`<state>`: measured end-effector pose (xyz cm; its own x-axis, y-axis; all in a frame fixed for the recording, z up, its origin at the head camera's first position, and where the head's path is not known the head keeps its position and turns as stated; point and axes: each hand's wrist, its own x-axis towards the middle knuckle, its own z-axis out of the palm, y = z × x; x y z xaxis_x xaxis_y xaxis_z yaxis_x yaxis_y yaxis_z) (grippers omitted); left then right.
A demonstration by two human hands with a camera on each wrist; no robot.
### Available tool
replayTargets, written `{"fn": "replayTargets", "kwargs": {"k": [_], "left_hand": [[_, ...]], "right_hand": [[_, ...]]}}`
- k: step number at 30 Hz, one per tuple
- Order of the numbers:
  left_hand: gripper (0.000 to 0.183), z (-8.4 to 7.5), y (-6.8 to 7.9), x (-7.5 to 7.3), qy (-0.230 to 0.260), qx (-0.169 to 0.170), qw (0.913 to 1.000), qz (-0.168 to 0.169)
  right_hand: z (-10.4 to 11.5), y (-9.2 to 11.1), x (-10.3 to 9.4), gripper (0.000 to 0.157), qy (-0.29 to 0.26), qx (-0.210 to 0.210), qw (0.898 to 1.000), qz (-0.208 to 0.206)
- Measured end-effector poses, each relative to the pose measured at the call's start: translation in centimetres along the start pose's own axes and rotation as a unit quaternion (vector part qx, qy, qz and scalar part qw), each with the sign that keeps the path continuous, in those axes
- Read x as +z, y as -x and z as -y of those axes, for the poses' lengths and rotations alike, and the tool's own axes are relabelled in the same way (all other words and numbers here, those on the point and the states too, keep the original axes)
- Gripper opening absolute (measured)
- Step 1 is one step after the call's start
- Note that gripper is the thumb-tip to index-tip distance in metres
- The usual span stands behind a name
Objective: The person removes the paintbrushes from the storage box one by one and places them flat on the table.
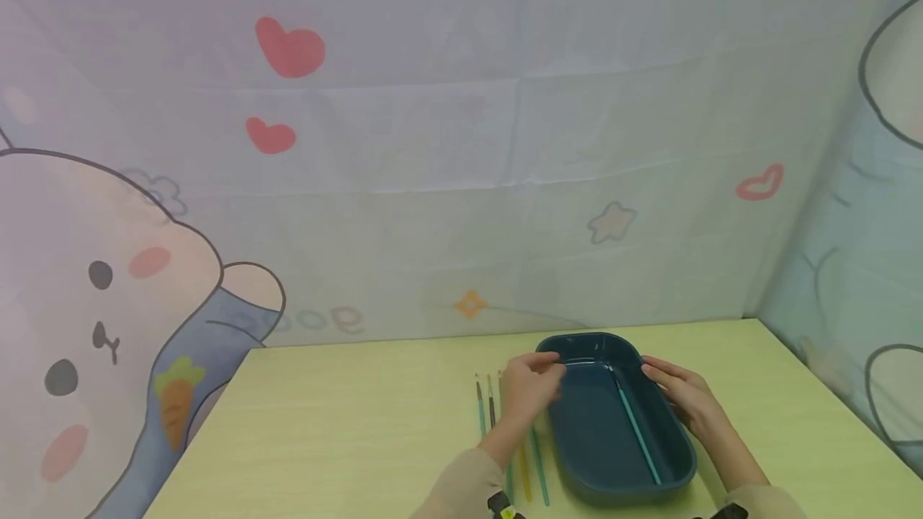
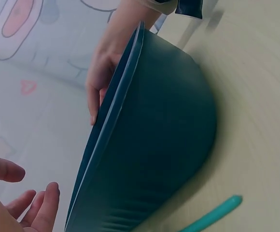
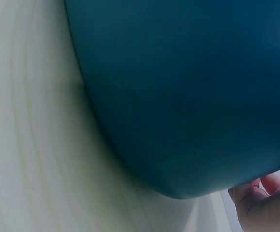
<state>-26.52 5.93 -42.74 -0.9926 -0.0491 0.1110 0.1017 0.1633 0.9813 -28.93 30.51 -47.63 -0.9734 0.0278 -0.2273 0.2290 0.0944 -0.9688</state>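
Note:
A deep dark-blue basin (image 1: 602,423), longer than it is wide, stands on the table. A paintbrush (image 1: 638,435) with a teal handle lies inside it, along the right side. My left hand (image 1: 530,387) hovers at the basin's left rim, fingers loosely bent and holding nothing; in the left wrist view these fingers (image 2: 46,208) are apart from the wall. On the opposite side my right hand (image 1: 688,395) grips the right rim. Several more paintbrushes (image 1: 541,467) lie side by side left of the basin, partly hidden under my left hand and forearm.
The pale yellow-green table (image 1: 324,423) stretches out to the left of the brushes. Behind it hangs a printed cloth backdrop (image 1: 433,247) with hearts and a cartoon animal, and another cloth (image 1: 851,263) closes off the right side.

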Motion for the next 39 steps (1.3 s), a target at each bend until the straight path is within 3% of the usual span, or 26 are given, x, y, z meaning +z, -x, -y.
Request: {"fn": "replayTargets", "kwargs": {"k": [15, 24, 30, 39], "left_hand": [[0.018, 0.2, -0.3, 3.3, -0.017, -0.013, 0.9997, 0.010], [0.019, -0.2, -0.7, 4.5, -0.044, -0.042, 0.9980, 0.019], [0.018, -0.1, -0.7, 5.3, -0.001, -0.090, 0.9949, 0.047], [0.014, -0.3, -1.1, 6.9, -0.030, -0.110, 0.9931, 0.027]], "right_hand": [[0.2, 0.1, 0.1, 0.068, 0.007, -0.005, 1.000, 0.003], [0.3, 0.1, 0.1, 0.067, 0.002, -0.004, 1.000, 0.001], [0.3, 0.1, 0.1, 0.065, -0.015, -0.006, 1.000, 0.004], [0.1, -0.2, 0.0, 0.066, -0.011, -0.009, 1.000, -0.001]]}}
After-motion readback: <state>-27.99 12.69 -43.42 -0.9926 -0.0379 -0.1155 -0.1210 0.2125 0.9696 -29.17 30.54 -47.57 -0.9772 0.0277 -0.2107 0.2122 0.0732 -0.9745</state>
